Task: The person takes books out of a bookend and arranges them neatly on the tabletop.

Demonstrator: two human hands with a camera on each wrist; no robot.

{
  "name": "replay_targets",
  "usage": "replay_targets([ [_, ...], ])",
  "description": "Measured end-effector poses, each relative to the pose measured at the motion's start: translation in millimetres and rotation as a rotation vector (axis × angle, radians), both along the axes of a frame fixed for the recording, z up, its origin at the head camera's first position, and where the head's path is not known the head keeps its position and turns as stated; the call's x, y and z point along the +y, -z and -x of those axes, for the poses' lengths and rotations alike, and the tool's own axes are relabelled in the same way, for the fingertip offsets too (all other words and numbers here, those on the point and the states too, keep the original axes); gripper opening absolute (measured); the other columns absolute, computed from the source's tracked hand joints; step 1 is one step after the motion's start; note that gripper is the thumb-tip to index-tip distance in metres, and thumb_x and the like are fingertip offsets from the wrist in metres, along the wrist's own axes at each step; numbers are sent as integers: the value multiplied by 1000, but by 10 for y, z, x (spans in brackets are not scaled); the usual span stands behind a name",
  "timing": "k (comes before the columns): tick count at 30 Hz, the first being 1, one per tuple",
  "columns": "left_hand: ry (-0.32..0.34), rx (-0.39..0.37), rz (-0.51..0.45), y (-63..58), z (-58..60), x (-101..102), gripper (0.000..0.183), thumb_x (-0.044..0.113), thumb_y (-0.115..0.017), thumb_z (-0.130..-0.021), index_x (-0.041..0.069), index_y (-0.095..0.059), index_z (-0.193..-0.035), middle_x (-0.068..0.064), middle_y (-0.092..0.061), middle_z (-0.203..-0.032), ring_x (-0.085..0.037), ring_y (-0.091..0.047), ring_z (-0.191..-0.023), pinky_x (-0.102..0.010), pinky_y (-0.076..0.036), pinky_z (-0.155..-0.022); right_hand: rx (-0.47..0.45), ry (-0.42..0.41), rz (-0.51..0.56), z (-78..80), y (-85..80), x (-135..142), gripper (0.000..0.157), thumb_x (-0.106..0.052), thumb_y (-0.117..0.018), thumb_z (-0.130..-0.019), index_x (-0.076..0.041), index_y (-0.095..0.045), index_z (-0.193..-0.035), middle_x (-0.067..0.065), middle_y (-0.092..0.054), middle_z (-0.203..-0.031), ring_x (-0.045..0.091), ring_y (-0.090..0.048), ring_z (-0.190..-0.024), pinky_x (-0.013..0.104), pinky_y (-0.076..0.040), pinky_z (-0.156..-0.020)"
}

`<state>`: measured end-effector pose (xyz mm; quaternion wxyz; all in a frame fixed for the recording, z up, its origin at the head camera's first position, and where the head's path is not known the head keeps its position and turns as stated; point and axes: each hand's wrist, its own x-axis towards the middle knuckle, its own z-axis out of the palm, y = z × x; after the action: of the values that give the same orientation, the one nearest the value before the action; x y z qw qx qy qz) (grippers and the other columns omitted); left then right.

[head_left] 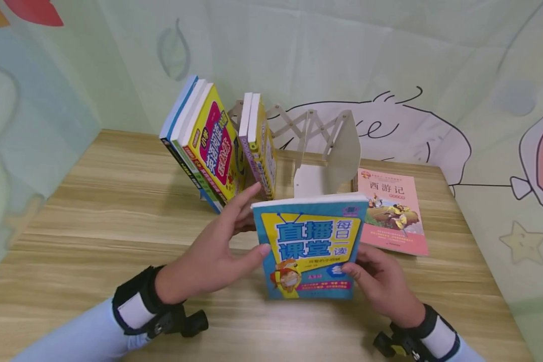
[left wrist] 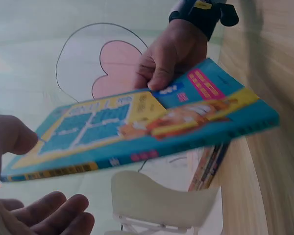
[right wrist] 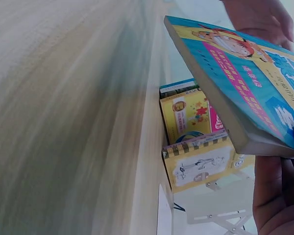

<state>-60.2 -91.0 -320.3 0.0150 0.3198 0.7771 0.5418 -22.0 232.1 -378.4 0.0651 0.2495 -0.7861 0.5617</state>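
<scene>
Lower centre, your right grip [head_left: 388, 285] pinches the blue book [head_left: 312, 251]; your left grip [head_left: 208, 262] gapes, clasping nothing, so one-sided support could let it twist.

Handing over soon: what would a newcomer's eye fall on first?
First comes the blue-and-yellow book at front centre, gripped by the right hand, with the left hand at its other side. Next are the bright leaning books at the folding rack's left end, and the pink book lying flat to its right.
</scene>
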Motion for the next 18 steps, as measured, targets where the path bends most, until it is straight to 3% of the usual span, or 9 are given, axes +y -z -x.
replay_targets([
  [8,-43,-4,90,78,79,-57,76,16,-67,-95,19,-25,-158,-7,-52,-149,-22,-51,-136,-48,-43,-112,-10,59,7,45,-49,86,36,14,-56,-93,6,-60,-128,-2,-74,-114,10,-74,-94,27,-61,-76],
  [18,-28,20,137,145,112,-103,73,18,-69,-94,20,-31,-156,-4,-48,-153,-21,-45,-140,-50,-41,-113,-99,254,-50,86,-135,264,35,7,-56,-96,7,-58,-131,-14,-73,-111,6,-73,-92,22,-59,-79],
])
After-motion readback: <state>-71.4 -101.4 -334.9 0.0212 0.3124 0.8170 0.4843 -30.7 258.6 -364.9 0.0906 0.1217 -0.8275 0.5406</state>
